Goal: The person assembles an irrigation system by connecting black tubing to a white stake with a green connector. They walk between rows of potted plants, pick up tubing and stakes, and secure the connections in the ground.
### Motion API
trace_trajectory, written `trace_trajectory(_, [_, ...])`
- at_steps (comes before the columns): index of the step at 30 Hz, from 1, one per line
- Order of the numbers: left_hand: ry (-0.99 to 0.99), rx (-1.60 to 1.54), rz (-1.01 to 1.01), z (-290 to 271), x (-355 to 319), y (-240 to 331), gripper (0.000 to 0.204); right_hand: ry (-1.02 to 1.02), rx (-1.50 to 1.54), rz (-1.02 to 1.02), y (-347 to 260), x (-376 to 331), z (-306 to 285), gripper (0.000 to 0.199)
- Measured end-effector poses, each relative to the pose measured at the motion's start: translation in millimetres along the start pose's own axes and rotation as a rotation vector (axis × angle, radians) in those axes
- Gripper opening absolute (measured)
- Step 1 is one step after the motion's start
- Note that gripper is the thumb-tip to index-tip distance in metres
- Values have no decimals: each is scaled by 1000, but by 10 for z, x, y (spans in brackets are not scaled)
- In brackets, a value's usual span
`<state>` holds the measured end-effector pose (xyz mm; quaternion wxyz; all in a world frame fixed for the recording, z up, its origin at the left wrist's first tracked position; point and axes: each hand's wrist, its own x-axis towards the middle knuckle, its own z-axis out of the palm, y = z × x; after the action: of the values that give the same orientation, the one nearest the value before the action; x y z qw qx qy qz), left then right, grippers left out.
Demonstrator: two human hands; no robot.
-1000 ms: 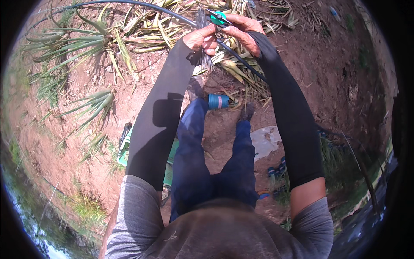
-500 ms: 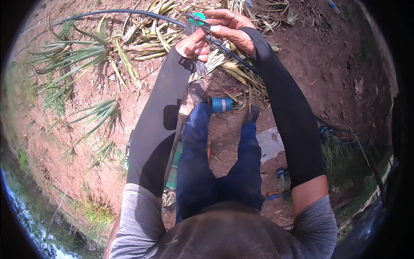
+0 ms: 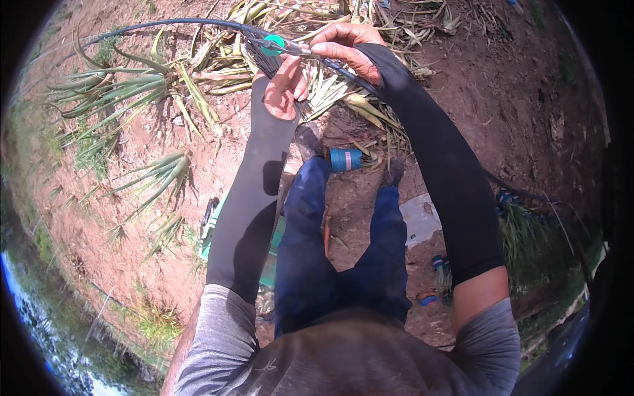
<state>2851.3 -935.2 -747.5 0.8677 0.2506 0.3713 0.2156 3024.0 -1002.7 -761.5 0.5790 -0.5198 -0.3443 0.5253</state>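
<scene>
A black cable or hose (image 3: 198,22) arches across in front of me, from the far left to behind my right hand. My left hand (image 3: 284,92) is closed around a bundle of dark thin strips (image 3: 261,59), whose ends stick out above and below it. At its fingertips, against the cable, is a bright green round piece (image 3: 273,45) with a slim dark part across it. My right hand (image 3: 350,49) pinches the silver end (image 3: 305,52) of that slim part between thumb and fingers. The exact kind of this small tool or fitting is too small to tell.
Cut, drying spiky leaves (image 3: 330,86) lie heaped beyond my hands. Spiky plants (image 3: 158,173) grow in reddish soil at left. A blue cylinder with a pale label (image 3: 345,159) lies between my feet. A green crate-like object (image 3: 211,228) is partly behind my left arm.
Both hands have shifted slightly; the left has turned and lowered, with the bundle now slanting. The green piece has moved left and down, further from my right hand.
</scene>
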Motion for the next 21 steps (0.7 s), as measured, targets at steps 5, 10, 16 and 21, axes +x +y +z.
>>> trace_trajectory(5, [-152, 306, 234, -226, -6, -95, 58, -56, -180, 41, 3, 69, -96, 25])
trace_trajectory(10, [255, 509, 202, 212, -121, 36, 39, -97, -315, 205, -210, 130, -60, 20])
trace_trajectory(16, [296, 589, 296, 205, -89, 39, 28, 8, -235, 302, -215, 113, 72, 24])
trace_trajectory(21, [249, 628, 289, 328, -133, 147, 24, 63, -283, -83, -262, 94, -1, 19])
